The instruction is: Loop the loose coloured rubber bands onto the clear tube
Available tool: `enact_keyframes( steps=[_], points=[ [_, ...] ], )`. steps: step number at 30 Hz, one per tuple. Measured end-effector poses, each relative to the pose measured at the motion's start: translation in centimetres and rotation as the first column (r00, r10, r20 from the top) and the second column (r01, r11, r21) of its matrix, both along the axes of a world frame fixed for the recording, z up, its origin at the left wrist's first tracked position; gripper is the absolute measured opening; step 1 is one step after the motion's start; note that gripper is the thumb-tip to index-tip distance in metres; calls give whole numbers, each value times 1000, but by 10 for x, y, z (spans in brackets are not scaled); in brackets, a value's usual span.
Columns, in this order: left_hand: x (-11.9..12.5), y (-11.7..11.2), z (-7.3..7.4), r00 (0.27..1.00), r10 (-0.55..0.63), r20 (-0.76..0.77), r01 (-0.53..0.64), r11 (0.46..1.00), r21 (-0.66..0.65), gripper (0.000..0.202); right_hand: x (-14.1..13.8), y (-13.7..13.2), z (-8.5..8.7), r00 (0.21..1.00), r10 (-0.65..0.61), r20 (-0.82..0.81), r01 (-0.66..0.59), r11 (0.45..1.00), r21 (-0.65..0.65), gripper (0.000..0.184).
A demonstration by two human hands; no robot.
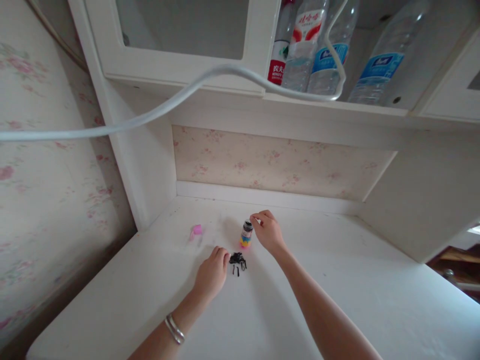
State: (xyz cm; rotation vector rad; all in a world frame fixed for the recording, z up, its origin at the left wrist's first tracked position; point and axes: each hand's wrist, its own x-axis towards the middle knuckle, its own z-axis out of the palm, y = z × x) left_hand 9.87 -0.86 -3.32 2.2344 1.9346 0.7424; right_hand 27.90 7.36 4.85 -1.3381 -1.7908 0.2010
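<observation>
A small jar [246, 237] with a multicoloured band and a dark rim stands upright on the white desktop. My right hand [267, 231] is at its mouth, thumb and fingers pinched together; whatever they hold is too small to make out. In front of the jar lies a little pile of thin black pieces [237, 259], with a few loose ones on its near side. My left hand [213, 271] is beside the pile at its left edge. Its fingers are curled and closed, and what is in them is hidden. A pink lid [197, 229] lies left of the jar.
The white desktop [307, 310] meets a low back ledge and side panels. Overhead, a cabinet shelf holds several plastic bottles [305, 45]. A thick white cable [157, 112] crosses the view close to the camera. Floral wallpaper [48, 210] covers the left wall.
</observation>
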Motion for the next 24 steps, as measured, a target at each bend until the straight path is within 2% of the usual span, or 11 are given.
enact_keyframes(
  steps=[8, 12, 16, 20, 24],
  points=[
    [0, 0, 3, 1000, 9, 27, -8, 999, -49, 28, -3, 5, -5, 998, 10, 69, -3, 994, -113, 22],
    [-1, -1, 6, 998, 11, 61, -7, 998, -62, 28, -2, 3, -2, 995, 62, 77, -51, 989, -141, 27],
    [-2, 0, 5, 996, 9, 88, -2, 997, -73, 28, 1, 2, -1, 992, 126, 23, -122, 982, -143, 32],
    [-2, 3, 2, 991, -7, 133, 20, 995, -97, 28, 5, 3, 0, 992, 105, -72, -116, 980, -160, 33],
    [-3, 5, 1, 975, -27, 221, 40, 998, -55, 26, 9, 1, 3, 985, 99, -145, -119, 983, -141, 33]
  ],
)
